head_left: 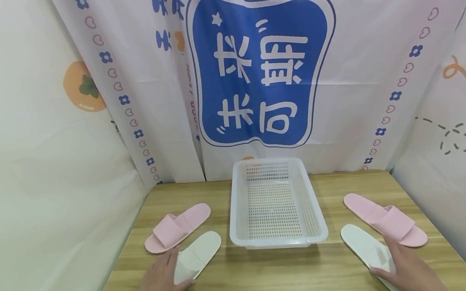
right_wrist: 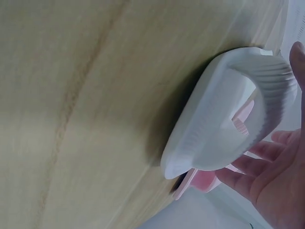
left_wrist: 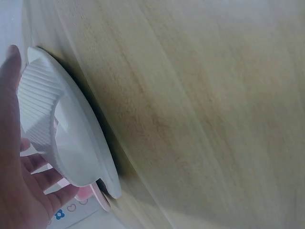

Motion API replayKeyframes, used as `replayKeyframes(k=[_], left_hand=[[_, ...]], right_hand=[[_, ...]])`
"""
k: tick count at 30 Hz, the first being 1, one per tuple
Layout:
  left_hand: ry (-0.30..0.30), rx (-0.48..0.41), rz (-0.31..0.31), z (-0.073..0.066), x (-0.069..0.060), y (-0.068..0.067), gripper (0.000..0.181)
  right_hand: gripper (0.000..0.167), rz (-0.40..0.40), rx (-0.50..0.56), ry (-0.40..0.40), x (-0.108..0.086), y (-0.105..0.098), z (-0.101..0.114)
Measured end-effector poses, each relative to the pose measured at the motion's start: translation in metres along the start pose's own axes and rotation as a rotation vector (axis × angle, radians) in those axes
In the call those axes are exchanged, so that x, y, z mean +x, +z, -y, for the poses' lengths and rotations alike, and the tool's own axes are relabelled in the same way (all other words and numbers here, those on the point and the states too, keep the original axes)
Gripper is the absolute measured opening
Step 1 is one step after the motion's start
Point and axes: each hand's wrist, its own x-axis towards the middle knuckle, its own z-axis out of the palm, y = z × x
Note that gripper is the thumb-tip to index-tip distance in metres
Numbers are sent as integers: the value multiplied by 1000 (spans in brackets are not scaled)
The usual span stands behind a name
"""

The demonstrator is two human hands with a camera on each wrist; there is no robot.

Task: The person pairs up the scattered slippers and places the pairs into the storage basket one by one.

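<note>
On the left of the table, a white slipper (head_left: 205,252) lies at a slant with its toe end near me. My left hand (head_left: 157,279) is spread about its ridged strap (left_wrist: 40,95), thumb on one side and fingers on the other. A second white slipper (head_left: 355,239) lies on the right, slanting the opposite way. Around its strap (right_wrist: 271,86) my right hand (head_left: 410,266) is spread in the same manner, with fingers fairly straight. Whether either hand touches its strap is hard to tell. Both white slippers rest on the wooden table (head_left: 286,279).
A white perforated plastic basket (head_left: 234,210) stands at the back middle of the table. Behind the left white slipper lies a pink slipper (head_left: 170,232); another pink slipper (head_left: 395,223) lies beyond the right one. Printed cloth (head_left: 373,36) hangs along the back.
</note>
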Motion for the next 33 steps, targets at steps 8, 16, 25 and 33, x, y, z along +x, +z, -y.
replayKeyframes(k=[8, 16, 25, 33], left_hand=[[-91, -22, 3, -6, -1, -2, 107], [-151, -38, 26, -7, -1, 2, 112], [-175, -14, 31, -11, -1, 2, 114], [-190, -5, 42, -11, -1, 5, 115]], right_hand=[[105, 34, 12, 36, -3, 5, -1], [103, -13, 41, 43, -6, 11, -2], [106, -28, 41, 73, -12, 13, -4], [107, 16, 44, 130, -18, 15, -8]])
